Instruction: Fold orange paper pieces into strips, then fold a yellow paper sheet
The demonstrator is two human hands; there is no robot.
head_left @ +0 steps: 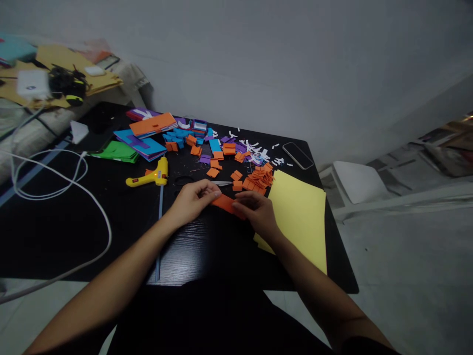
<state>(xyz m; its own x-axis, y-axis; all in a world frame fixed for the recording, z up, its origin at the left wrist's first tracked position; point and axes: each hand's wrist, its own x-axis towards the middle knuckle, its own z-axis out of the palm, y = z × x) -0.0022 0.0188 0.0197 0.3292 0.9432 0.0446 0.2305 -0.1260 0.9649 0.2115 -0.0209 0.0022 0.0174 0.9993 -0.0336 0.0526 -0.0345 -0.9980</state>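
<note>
Both hands at the middle of the black table (55, 231); left hand (192, 199) pinching one end of an orange paper strip (224, 202) between thumb and fingertips, right hand (256, 212) closed over the strip's other end, fingers curled down onto it; strip held low over the table top, just in front of the scissors (207, 182) and touching the near edge of the yellow sheet (299, 217), or very nearly, hard to tell which. Just beyond, a heap of small orange folded pieces (258, 178); further back, blue and purple pieces (185, 137) and white paper scraps (258, 148); a phone (297, 155) near the far right corner. Left of the hands, a yellow glue gun (150, 177) lying on its side with its lamp lit, white cable (74, 187) looping across the table. Likely troubles: a crooked or torn strip, through uneven pull between the two grips; a burnt wrist or scorched paper, through the live glue gun so near the left forearm; scattered pieces, through a sleeve or elbow brushing the orange heap; a snagged cable dragging the gun off the table; a nick from the scissor blades lying just behind the fingers.
</note>
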